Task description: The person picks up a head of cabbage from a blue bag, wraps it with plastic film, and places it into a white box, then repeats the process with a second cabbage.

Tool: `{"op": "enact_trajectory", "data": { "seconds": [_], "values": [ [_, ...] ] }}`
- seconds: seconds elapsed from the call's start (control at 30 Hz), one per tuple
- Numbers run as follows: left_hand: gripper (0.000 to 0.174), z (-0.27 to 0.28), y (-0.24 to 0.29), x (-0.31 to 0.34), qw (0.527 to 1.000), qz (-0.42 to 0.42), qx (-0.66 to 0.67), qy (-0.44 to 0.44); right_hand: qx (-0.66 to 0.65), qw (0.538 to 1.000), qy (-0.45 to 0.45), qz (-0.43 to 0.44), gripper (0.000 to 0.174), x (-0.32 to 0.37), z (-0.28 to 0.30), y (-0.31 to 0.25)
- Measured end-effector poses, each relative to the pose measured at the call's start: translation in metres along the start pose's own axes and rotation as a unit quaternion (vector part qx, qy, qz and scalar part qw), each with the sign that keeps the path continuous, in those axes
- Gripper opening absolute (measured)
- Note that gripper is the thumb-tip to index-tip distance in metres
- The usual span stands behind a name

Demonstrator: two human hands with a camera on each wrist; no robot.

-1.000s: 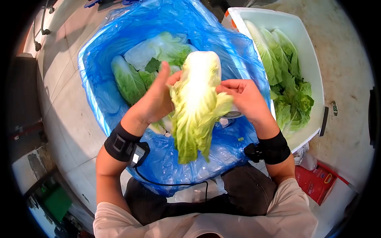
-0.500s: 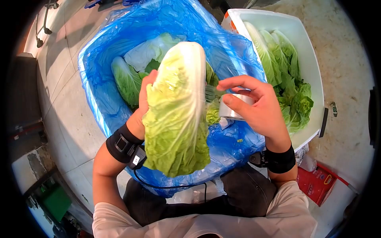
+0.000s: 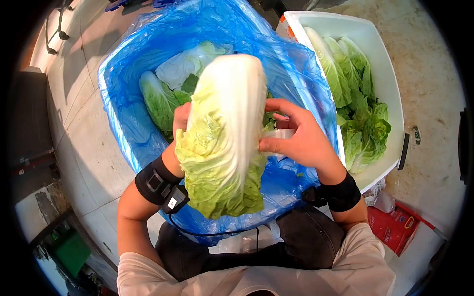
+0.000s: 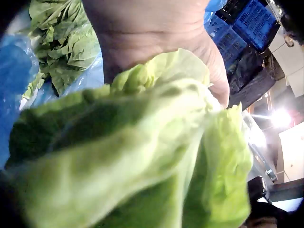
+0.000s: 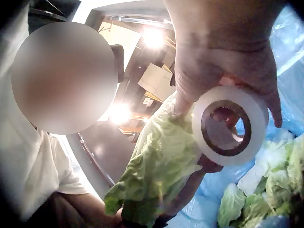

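Note:
A napa cabbage [image 3: 227, 133], pale stem end up and leafy end toward the lap, is held over the blue-lined container [image 3: 118, 130]. My left hand [image 3: 181, 118] grips it from the left and behind; most of those fingers are hidden by the leaves. The left wrist view shows leaves [image 4: 142, 142] close against the palm. In my right hand [image 3: 306, 138] is a roll of clear tape [image 5: 256, 123], held right beside the cabbage's right side. The right thumb tip overlaps the cabbage's edge in the head view.
More cabbages [image 3: 158, 98] lie inside the blue bag. At the right stands a white foam box [image 3: 390, 89] holding cabbages and loose leaves [image 3: 363, 128]. A red packet [image 3: 392, 229] lies on the floor at lower right. A black cable [image 3: 212, 229] runs from the left wrist.
The cabbage was turned and raised closer to the head camera, then shifted slightly right. My right hand drew the tape roll out to the right, then came back in against the cabbage.

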State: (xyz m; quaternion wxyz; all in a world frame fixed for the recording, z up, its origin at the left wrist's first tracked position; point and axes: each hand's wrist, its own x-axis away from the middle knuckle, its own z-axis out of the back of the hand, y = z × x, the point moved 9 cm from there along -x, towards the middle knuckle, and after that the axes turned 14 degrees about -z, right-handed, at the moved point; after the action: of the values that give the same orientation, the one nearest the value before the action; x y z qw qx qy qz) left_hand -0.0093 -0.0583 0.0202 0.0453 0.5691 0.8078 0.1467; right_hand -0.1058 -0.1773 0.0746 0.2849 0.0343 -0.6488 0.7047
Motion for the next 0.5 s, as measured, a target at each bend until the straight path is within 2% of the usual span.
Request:
{"op": "enact_trajectory", "data": {
  "seconds": [0.03, 0.07, 0.1, 0.17, 0.2, 0.27, 0.3, 0.33, 0.37, 0.43, 0.5],
  "values": [
    [0.089, 0.011, -0.004, 0.003, 0.999, 0.025, 0.017, 0.027, 0.006, 1.000, -0.012, 0.006, 0.055, 0.001, -0.003, 0.003],
    [0.084, 0.005, -0.008, 0.005, 0.987, 0.025, 0.160, 0.009, 0.012, 1.000, -0.023, 0.011, 0.058, 0.002, -0.005, 0.004],
    [0.084, 0.008, -0.009, 0.005, 0.987, 0.024, 0.160, 0.010, 0.012, 1.000, -0.024, 0.010, 0.058, 0.001, -0.003, 0.004],
    [0.083, 0.014, -0.013, 0.000, 0.989, 0.045, 0.139, 0.015, 0.022, 0.996, -0.074, -0.051, 0.062, -0.004, -0.004, 0.013],
    [0.078, 0.018, -0.013, -0.004, 0.994, 0.028, 0.098, 0.040, 0.022, 0.996, -0.074, -0.050, 0.062, -0.005, -0.002, 0.015],
    [0.075, 0.017, -0.015, -0.009, 0.993, 0.045, 0.102, 0.028, -0.089, 0.987, -0.117, -0.058, 0.062, -0.008, -0.005, 0.022],
    [0.073, 0.013, -0.017, -0.011, 0.992, 0.063, 0.106, 0.018, -0.088, 0.987, -0.118, -0.057, 0.062, -0.009, -0.004, 0.025],
    [0.067, 0.014, -0.015, -0.014, 0.996, 0.068, 0.048, 0.027, -0.108, 0.985, -0.119, -0.066, 0.062, -0.010, -0.003, 0.031],
    [0.067, 0.008, -0.012, -0.015, 0.996, 0.068, 0.048, 0.027, -0.127, 0.982, -0.121, -0.076, 0.061, -0.010, -0.002, 0.035],
    [0.064, 0.019, -0.003, -0.014, 0.983, 0.059, -0.157, 0.077, -0.148, 0.980, -0.105, -0.080, 0.061, -0.009, 0.002, 0.037],
    [0.062, 0.022, 0.002, -0.016, 0.979, 0.053, -0.183, 0.074, -0.170, 0.978, -0.089, -0.085, 0.061, -0.010, 0.007, 0.041]
  ]
}}
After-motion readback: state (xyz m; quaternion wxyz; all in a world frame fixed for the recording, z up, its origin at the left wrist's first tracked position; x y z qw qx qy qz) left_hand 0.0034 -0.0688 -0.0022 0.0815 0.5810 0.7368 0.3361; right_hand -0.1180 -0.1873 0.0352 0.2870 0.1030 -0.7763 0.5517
